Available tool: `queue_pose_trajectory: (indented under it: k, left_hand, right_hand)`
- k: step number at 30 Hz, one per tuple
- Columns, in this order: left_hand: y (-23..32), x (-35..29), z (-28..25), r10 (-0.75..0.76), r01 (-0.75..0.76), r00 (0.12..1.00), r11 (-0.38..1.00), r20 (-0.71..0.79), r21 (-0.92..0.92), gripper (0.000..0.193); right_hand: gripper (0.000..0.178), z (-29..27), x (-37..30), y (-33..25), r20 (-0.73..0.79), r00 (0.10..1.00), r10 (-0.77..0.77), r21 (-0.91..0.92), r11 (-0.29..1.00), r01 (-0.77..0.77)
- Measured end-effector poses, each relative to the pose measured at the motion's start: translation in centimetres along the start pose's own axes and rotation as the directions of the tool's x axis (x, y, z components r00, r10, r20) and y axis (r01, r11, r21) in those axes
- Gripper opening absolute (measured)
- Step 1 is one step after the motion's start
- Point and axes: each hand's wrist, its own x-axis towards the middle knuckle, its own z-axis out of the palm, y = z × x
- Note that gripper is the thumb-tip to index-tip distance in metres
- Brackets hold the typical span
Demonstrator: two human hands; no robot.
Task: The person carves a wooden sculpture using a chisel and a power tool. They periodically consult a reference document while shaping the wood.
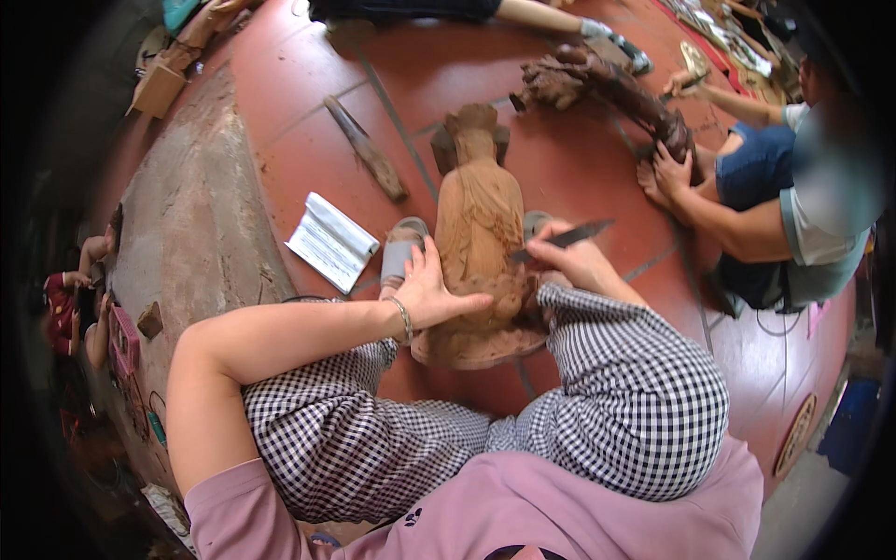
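Note:
A carved wooden statue [478,210] of a robed figure stands on its round base between my knees and feet. My left hand [431,287] lies against the statue's lower left side, thumb and fingers spread. On the other side, my right hand [577,261] is closed around a dark, flat-bladed carving tool [577,233]. One end of the tool points toward the statue's lower right side and the other sticks out to the right. Whether it touches the wood I cannot tell. My right fingertips are partly hidden.
A white printed sheet or packet [331,245] lies left of the statue. Beyond it is a long wooden stick [366,149]. At the right, a seated person [793,187] holds a dark, gnarled wood carving [616,89]. Another person's leg [551,17] stretches across the far side.

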Motion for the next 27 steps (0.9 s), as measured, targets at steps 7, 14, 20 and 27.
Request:
queue_pose_trajectory:
  k: [7,14,20,27]
  left_hand:
    - [-4.8,1.5,-0.6,0.427,-0.433,0.901,0.889,-0.075,-0.151,0.143]
    - [-5.2,0.3,-2.2,0.485,-0.458,0.874,0.839,0.023,-0.293,0.123]
    - [-3.4,-0.8,-2.6,0.431,-0.383,0.901,0.845,0.051,-0.373,0.125]
    - [-3.1,-0.9,-3.0,0.373,-0.335,0.924,0.894,0.082,-0.299,0.125]
  right_hand:
    - [0.015,0.0,-0.6,2.4,0.023,0.995,0.093,0.016,0.995,-0.093]
    - [0.019,-0.7,-0.5,3.0,0.106,0.966,0.234,0.126,0.961,-0.247]
    - [0.013,-1.0,-1.0,3.1,0.171,0.918,0.358,0.31,0.865,-0.395]
    - [0.015,-1.1,-1.3,2.2,0.154,0.912,0.381,0.286,0.866,-0.41]
